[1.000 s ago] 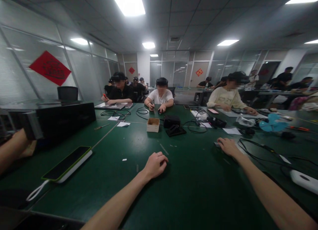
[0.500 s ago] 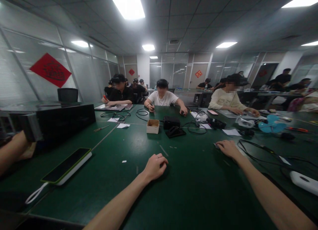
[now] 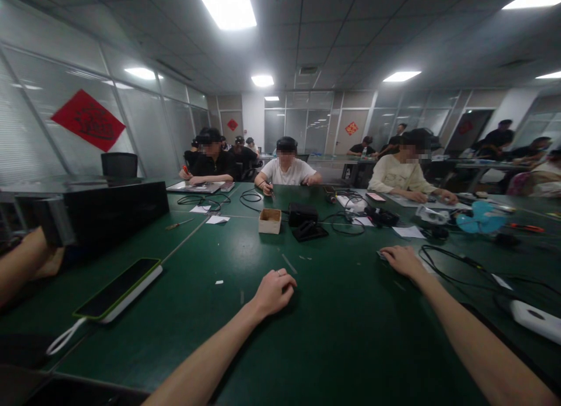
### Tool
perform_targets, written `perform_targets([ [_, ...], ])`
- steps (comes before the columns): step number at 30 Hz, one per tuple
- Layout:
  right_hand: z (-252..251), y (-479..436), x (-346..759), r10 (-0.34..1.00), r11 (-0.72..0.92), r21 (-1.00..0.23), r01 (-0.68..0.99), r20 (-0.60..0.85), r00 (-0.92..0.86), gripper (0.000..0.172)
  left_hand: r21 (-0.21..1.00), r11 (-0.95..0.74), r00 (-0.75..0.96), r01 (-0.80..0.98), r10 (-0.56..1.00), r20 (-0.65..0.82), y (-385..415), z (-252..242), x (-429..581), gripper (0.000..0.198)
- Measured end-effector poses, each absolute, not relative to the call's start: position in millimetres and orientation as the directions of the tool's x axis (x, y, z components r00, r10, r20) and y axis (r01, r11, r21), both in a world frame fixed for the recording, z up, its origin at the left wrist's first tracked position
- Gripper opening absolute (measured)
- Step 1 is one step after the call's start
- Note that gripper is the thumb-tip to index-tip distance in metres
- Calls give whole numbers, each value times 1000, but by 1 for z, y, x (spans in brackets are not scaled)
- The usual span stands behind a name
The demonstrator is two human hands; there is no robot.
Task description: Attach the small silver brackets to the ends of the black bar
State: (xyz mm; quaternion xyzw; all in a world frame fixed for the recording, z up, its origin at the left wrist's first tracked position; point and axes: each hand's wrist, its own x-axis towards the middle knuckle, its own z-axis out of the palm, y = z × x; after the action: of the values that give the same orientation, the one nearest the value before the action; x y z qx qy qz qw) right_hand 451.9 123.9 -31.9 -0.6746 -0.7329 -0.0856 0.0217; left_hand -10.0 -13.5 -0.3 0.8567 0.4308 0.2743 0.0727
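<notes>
My left hand (image 3: 275,292), with a ring on one finger, rests on the green table (image 3: 333,336) with its fingers curled in. Its palm side faces away, so whatever may be inside is hidden. Farther right, my right hand (image 3: 401,260) lies low on the table, its fingers bent over a small greyish thing (image 3: 380,254) at the fingertips, too small to name. Ahead of my hands stand a small open box (image 3: 269,221) and a black case (image 3: 302,215), with a flat black piece (image 3: 310,232) in front of the case.
At left lie a phone on a white slab (image 3: 118,288) and a large black box (image 3: 109,210); another person's arm (image 3: 26,260) reaches beside it. Black cables (image 3: 460,263), a blue fan (image 3: 480,218) and a white device (image 3: 537,320) are at right. Co-workers sit opposite.
The co-worker straight across has drawn one hand back from a dark object on the table toward their body. My view has tilted slightly. Both my hands stay where they were.
</notes>
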Motion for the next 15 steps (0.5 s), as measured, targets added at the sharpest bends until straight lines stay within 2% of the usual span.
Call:
perform_targets([
  [11,-21,115,441,982,-28,95,995,189,10,33,369,-606,485,705,791,372,-16,5,-11,19],
  [15,-16,122,441,985,-11,90,996,172,-4,31,354,-622,499,698,777,383,-13,1,-11,19],
])
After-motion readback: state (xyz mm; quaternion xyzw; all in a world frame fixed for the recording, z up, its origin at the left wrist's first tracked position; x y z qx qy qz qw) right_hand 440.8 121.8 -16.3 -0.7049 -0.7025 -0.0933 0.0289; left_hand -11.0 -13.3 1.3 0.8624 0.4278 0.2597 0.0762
